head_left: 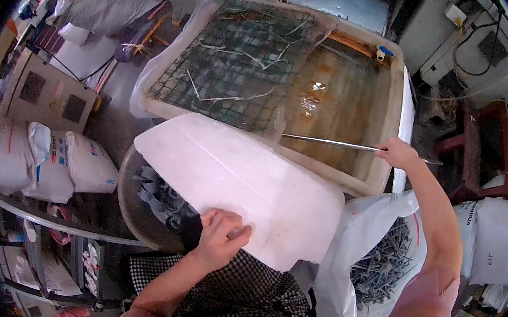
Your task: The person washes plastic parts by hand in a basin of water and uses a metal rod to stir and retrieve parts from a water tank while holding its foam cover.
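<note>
My left hand [223,236] is closed on the near edge of a large white board [251,186], its fingers curled over the top. The board lies tilted over a round tub [130,207] of grey parts [165,198] and reaches to the water tank's near rim. My right hand [398,154] grips a thin metal rod [337,143], which runs level across the tank [371,185]. The rod's left end meets the edge of the green netting [233,62]. Brownish water [335,105] shows in the tank's right part.
A white sack [343,256] full of small grey parts [383,261] stands at the right by my arm. Stacked sacks [72,163] and a metal rack [59,221] are at the left. A dark red stand [477,149] and a blue-handled valve [384,51] are on the right.
</note>
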{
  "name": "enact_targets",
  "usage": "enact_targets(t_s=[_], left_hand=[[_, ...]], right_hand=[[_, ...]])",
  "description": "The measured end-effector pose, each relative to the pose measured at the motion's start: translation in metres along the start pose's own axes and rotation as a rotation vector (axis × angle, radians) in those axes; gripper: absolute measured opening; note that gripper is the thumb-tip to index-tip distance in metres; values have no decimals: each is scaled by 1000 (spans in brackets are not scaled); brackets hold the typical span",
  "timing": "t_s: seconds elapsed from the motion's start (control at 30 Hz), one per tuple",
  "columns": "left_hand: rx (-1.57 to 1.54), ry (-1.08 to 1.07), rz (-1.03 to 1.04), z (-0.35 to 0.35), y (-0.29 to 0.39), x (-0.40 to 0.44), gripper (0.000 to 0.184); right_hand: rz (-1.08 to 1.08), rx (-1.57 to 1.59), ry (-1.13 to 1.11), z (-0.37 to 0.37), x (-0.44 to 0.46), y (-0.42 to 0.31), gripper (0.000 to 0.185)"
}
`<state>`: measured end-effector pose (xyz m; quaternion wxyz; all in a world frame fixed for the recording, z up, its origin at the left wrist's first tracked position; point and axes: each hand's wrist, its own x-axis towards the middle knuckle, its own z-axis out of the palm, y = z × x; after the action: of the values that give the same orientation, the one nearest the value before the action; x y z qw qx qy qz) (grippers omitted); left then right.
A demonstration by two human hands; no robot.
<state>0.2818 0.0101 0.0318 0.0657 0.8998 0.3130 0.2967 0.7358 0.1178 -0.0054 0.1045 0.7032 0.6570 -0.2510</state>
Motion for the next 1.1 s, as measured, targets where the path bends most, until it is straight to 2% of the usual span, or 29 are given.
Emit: enact_targets(t_s=[0.17,0.23,0.37,0.43,0.57,0.67,0.73,0.87,0.93,1.1], left_hand=[[7,-5,-16,-5,-6,-4,25],[3,-30,-30,-5,-5,-7,24],[27,-3,-14,2,-2,-10,23],[23,15,-3,1,-3,-9,23],[-3,-21,-15,-3,-6,-8,24],[1,-17,-6,0,-6,-8,24],[-2,17,0,5,-5,-6,26],[-8,-3,-26,4,-3,-2,27],[-5,-2,-23,6,-5,-3,26],[5,-60,-20,-1,-5,-1,24]], right_hand=[[-9,-41,51,-12,-1,12,30],[16,73,28,-9,-4,25,31],[44,113,35,8,-4,32,30],[-20,178,123,22,-1,39,32],[-37,243,99,25,7,39,32],[10,148,1,18,20,24,33],[-124,265,21,27,34,22,33],[-182,192,39,32,54,-4,33],[-32,122,-31,22,50,-35,32],[-20,1,28,33,66,-66,30]])
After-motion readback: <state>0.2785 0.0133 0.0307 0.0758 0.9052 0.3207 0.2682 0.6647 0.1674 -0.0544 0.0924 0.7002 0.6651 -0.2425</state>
